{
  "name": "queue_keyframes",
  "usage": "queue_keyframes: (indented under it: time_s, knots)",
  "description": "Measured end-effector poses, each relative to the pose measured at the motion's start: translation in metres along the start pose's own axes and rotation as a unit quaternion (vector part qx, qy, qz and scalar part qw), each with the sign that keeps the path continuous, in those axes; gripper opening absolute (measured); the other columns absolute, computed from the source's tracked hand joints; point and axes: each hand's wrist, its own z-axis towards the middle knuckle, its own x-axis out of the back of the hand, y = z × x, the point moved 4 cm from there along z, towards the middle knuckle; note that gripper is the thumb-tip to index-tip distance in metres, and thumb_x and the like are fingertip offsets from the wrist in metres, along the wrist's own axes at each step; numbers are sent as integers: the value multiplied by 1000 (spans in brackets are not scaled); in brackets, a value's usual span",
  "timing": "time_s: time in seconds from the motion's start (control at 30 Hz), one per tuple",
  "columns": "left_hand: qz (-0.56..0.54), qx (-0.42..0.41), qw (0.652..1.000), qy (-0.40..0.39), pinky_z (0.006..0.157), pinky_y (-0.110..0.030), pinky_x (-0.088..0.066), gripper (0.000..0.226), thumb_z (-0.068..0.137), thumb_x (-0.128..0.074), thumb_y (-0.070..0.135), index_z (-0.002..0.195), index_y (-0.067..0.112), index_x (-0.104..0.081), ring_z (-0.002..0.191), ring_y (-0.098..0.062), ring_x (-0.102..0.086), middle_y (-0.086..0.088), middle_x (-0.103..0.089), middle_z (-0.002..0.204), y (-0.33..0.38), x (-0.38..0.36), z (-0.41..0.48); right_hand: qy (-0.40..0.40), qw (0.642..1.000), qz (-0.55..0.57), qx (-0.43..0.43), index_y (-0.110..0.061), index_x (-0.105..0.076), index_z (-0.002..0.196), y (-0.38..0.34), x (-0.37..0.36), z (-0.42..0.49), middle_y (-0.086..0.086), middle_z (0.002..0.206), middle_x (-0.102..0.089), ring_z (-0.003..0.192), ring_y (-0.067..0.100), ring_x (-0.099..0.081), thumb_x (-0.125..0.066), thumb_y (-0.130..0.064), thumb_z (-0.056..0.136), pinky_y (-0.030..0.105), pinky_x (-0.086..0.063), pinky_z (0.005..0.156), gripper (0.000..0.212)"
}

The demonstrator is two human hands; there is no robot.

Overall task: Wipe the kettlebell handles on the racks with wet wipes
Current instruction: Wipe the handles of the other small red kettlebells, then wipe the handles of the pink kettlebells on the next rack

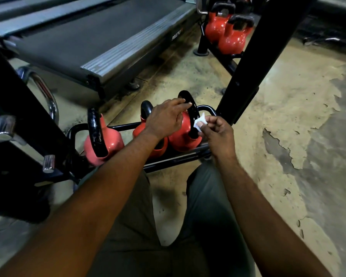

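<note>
Black rack [168,159] stands on worn floor [268,116]. Left kettlebell [112,142], middle kettlebell [138,131] and right kettlebell [183,136] rest on its rails.

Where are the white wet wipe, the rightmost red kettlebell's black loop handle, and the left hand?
white wet wipe [199,121]: head view, crumpled middle fold.
rightmost red kettlebell's black loop handle [193,118]: head view, right-side curve.
left hand [166,119]: head view, back of hand.

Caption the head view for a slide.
Right hand pinches a wet wipe at the black handle of a red kettlebell on the low rack; left hand reaches over it.
</note>
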Motion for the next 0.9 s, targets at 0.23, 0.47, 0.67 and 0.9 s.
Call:
queue_keyframes:
  time_s: [0.23,0.47,0.67,0.9]
  knots:
    - [-83,24,996,26,92,-37,-53,38,88,-51,20,121,25,-68,112,-19,-61,3,-64,127,11,-1,6,2,1000,13,-25,-11,-66,94,-13,26,16,10,84,-68,64,5,-64,-69,-4,88,18,-48,57,10]
    - [-201,108,970,-83,94,-32,-51,34,86,-56,7,113,20,-73,106,-17,-64,0,-68,118,68,11,54,-3,994,-107,-35,-27,-73,84,-73,88,46,1,86,-75,80,15,-67,-77,-25,77,37,-50,74,9]
    - [-237,159,934,-217,94,-31,-50,26,88,-59,15,108,22,-73,104,-17,-65,2,-71,113,163,31,88,57,986,-147,-61,-18,-74,91,-164,169,18,-1,90,-76,84,11,-70,-74,-14,84,27,-51,76,8]
    - [-220,63,902,-365,83,-19,-45,26,92,-62,27,116,22,-70,101,-16,-66,3,-70,117,290,120,114,126,972,-143,-135,-21,-73,87,-277,233,-38,-1,85,-75,76,11,-67,-76,-27,79,34,-47,69,10]
